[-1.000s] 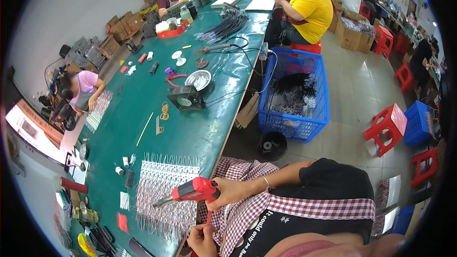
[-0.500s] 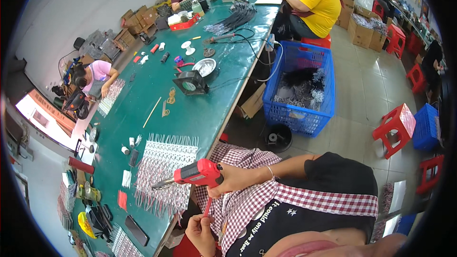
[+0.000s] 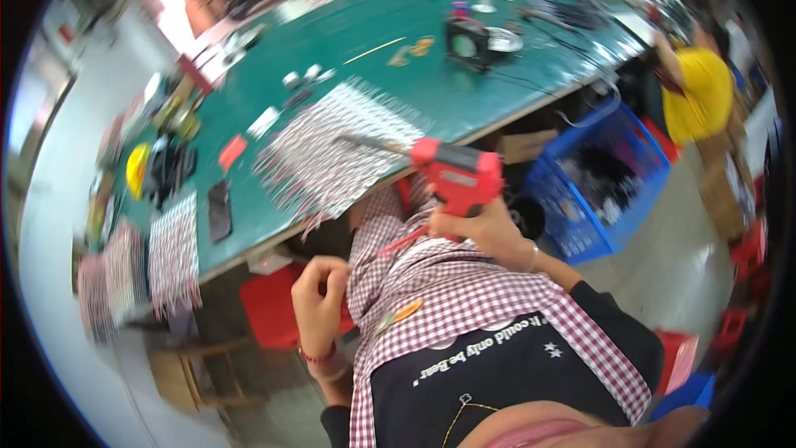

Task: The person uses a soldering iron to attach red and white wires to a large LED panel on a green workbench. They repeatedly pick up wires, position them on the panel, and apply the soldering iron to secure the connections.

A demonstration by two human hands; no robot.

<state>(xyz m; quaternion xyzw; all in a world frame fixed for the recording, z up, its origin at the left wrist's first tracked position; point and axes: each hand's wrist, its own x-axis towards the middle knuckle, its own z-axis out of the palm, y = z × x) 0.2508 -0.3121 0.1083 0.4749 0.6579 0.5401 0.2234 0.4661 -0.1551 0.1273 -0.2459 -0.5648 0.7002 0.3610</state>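
Note:
My right hand [image 3: 485, 228] is closed around the grip of a red and black soldering gun [image 3: 456, 172]. Its long metal tip points left, over a sheet of white boards with many thin wire ends [image 3: 340, 141] at the table's near edge. A thin red cord or rod [image 3: 406, 241] runs from below the grip across my checked apron [image 3: 464, 307]. My left hand [image 3: 319, 303], with a red bracelet at the wrist, is raised over a red stool [image 3: 269, 307]. Its fingers are curled, and whatever they may hold is hidden.
On the green table [image 3: 332, 46] are a small black fan [image 3: 467, 43], a phone [image 3: 220, 210] and more wired sheets [image 3: 172, 249]. A blue crate [image 3: 580, 216] with dark wires stands on the floor to the right. A person in yellow [image 3: 701, 95] sits beyond it.
The view has turned, shifting the table. My left hand has come away from the red cord or rod below the gun. The soldering gun stays in my right hand.

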